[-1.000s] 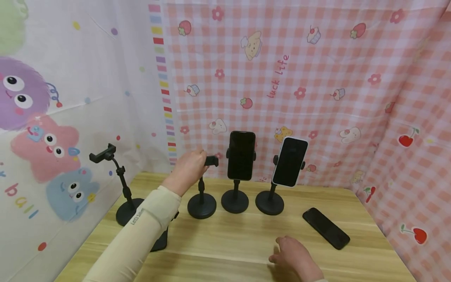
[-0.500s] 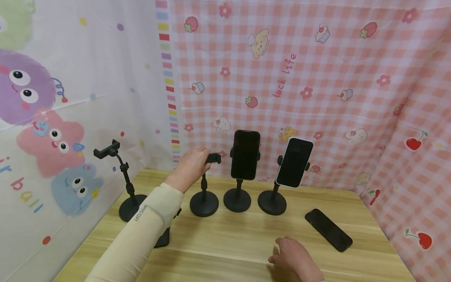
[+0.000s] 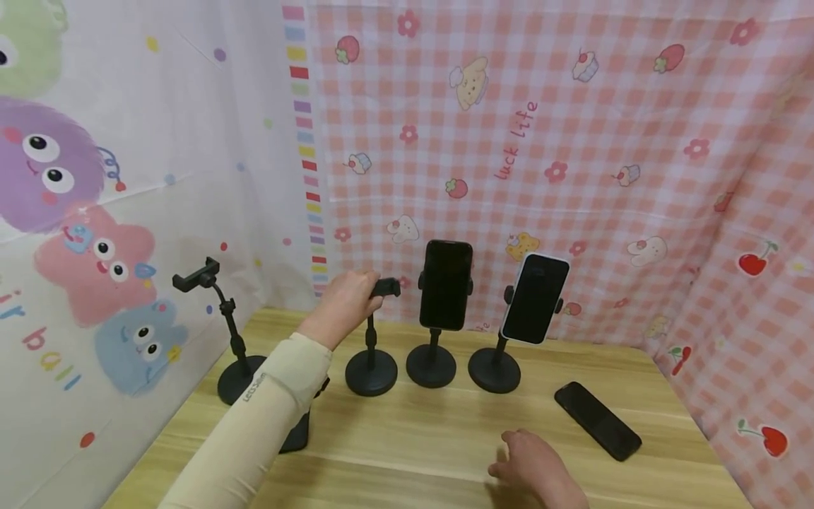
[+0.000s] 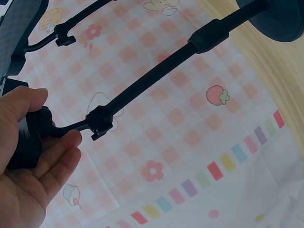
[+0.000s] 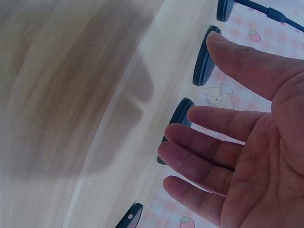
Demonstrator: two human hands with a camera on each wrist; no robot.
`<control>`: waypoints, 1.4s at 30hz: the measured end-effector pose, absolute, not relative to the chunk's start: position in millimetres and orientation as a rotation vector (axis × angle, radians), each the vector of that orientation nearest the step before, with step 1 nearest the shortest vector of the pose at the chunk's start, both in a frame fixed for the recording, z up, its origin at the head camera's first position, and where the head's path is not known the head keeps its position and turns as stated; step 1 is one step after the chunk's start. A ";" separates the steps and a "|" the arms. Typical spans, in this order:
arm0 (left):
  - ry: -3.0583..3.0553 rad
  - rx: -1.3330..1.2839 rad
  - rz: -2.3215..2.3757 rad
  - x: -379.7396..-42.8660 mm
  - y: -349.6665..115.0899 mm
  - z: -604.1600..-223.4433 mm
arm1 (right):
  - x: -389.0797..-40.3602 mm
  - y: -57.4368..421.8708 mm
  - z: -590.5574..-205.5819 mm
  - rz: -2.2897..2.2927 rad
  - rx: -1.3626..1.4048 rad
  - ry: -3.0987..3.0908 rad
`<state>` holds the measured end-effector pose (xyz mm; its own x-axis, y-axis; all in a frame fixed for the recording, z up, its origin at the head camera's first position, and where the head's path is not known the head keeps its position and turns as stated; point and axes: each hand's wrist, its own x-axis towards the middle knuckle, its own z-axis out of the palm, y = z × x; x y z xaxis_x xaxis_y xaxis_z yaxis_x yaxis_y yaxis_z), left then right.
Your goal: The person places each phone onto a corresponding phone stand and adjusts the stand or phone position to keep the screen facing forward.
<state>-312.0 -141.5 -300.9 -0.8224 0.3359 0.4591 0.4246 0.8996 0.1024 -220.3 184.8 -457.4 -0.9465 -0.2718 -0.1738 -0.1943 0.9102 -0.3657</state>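
My left hand [image 3: 343,305] grips the black clamp head [image 3: 386,287] of a phone stand whose round base [image 3: 372,372] stands on the table. In the left wrist view, the thumb and fingers wrap around that clamp [image 4: 28,137], and the thin stem [image 4: 152,83] runs up to the right. Nothing sits in this clamp on the side that shows. My right hand [image 3: 534,463] hovers low over the table, holding nothing; its fingers [image 5: 204,156] are relaxed and spread in the right wrist view. Nearest to it lies a black phone [image 3: 598,420], flat on the wood.
Two stands to the right carry phones, one black [image 3: 446,285] and one white-edged [image 3: 536,298]. An unloaded stand [image 3: 232,332] is at the far left. Another dark phone [image 3: 297,433] shows partly behind the left sleeve. Printed curtains [image 3: 509,141] close off the back and sides of the table [image 3: 407,438].
The whole head view has shifted slightly, moving the scene a little to the right. Both hands keep their poses, the left still on the clamp head.
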 end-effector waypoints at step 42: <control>-2.581 -0.539 -0.413 -311.5 -142.2 -308.8 | -237.1 228.2 -455.7 -0.456 -0.295 2.943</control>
<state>-311.5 -142.2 -308.8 -0.8133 0.2983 0.4996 0.4394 0.8777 0.1912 -237.1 228.2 -455.7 -0.9696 -0.2156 -0.1159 -0.1704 0.9345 -0.3127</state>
